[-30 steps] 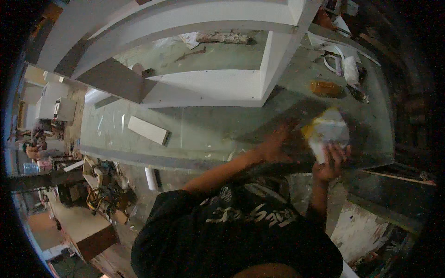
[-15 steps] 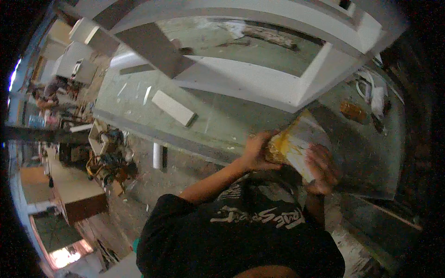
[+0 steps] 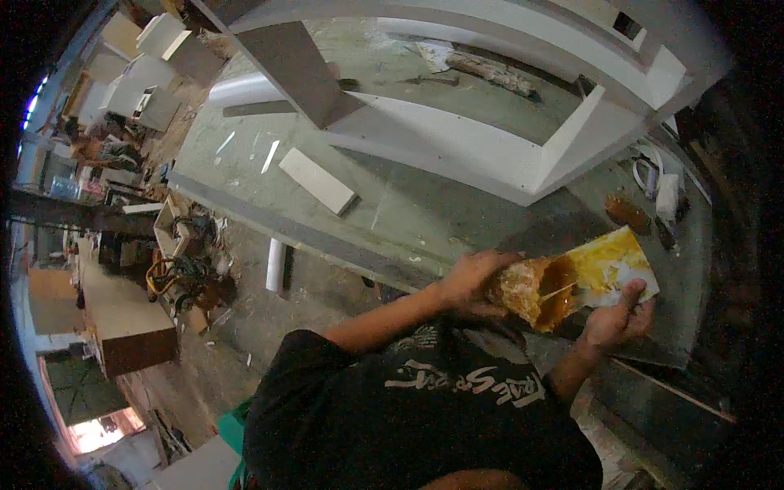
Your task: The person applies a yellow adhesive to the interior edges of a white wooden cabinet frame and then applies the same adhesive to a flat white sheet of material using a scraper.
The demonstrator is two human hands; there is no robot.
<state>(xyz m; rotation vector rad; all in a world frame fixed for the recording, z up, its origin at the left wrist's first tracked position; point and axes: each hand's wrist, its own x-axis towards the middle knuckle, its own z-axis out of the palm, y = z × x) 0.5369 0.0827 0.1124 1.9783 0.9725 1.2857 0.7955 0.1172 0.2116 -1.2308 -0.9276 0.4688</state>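
My left hand (image 3: 478,282) is wrapped round a glue-crusted container (image 3: 518,292), tipped so that its amber inside faces right. A white board piece (image 3: 645,273) smeared with yellow glue is gripped by my right hand (image 3: 618,320), thumb on its near corner. The board's left end meets or overlaps the container's mouth; I cannot tell which. A thin pale strand of glue (image 3: 559,291) stretches across that mouth. Both things are held over the near edge of the greenish worktable (image 3: 408,220).
A large white panel frame (image 3: 441,147) stands across the table. On the table lie a white strip of board (image 3: 318,181), an amber lump (image 3: 626,211) and a white corded thing (image 3: 666,196). Tangled cables (image 3: 192,273) and a white tube (image 3: 276,265) are at the left.
My right hand has moved right and a little down with the board, turning its glue-smeared face up. The container in my left hand has tilted, and its amber inside now shows.
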